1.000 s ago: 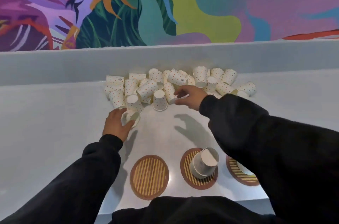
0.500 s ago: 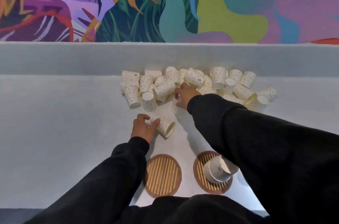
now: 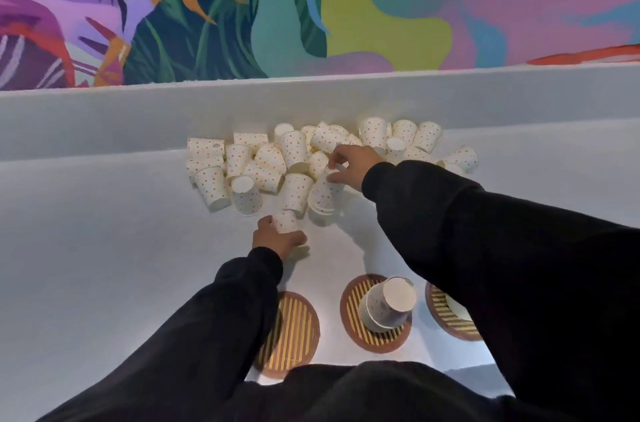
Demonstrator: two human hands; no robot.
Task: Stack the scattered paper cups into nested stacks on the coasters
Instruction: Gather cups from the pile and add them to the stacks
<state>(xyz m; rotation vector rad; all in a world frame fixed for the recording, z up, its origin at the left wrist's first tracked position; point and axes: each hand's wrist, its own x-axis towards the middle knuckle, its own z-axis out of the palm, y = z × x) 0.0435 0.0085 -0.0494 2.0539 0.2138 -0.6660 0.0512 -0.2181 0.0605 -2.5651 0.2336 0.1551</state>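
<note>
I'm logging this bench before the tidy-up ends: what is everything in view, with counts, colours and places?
table: one, pale grey, underneath everything
mural: one, multicoloured, on the back wall
loose cups: many, heaped beyond counting, white with coloured dots, at the back
coasters: three, brown with yellow stripes, near edge, outer two partly hidden by sleeves
finished stack: one, white, upside down on middle coaster
left hand: holds single cup before the heap
right hand: pinches short stack at heap's front

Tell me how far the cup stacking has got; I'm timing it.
Done: one nested stack stands on the middle coaster. In hand: left hand grips a cup, right hand holds a short stack. Left: the pile of loose cups at the back; the left coaster shows none.
</note>
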